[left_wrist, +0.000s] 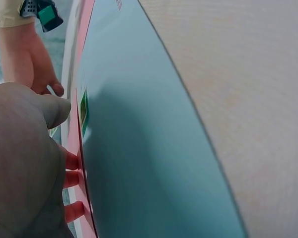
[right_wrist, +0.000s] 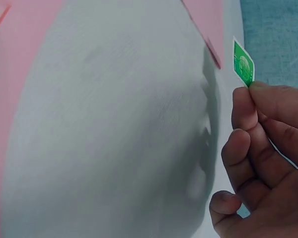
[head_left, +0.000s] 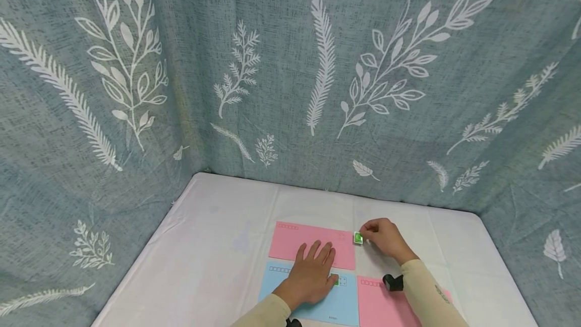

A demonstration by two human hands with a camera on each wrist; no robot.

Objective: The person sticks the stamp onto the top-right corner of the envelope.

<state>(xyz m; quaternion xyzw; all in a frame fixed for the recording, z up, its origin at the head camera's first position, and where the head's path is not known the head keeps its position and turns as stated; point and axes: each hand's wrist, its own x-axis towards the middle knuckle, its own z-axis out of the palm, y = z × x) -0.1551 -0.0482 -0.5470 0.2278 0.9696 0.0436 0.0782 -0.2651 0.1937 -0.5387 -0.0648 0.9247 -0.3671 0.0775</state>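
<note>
My right hand (head_left: 385, 237) pinches a small green postage stamp (right_wrist: 243, 65) with a white border by one corner, between thumb and index finger. It holds the stamp just beyond the right end of the far pink envelope (head_left: 290, 241). In the head view my left hand (head_left: 310, 277) lies with fingers spread, fingertips on that pink envelope and palm over the blue envelope (head_left: 347, 307). Beside the left thumb, another green stamp (left_wrist: 84, 111) sits on the blue envelope, partly covered by the thumb in the head view.
A second pink envelope (head_left: 376, 309) lies at the near right, partly under the right forearm in the head view. All the envelopes lie on a white-covered table (head_left: 218, 246). A blue-green curtain (head_left: 281, 90) with white leaf prints stands behind the table and at its sides.
</note>
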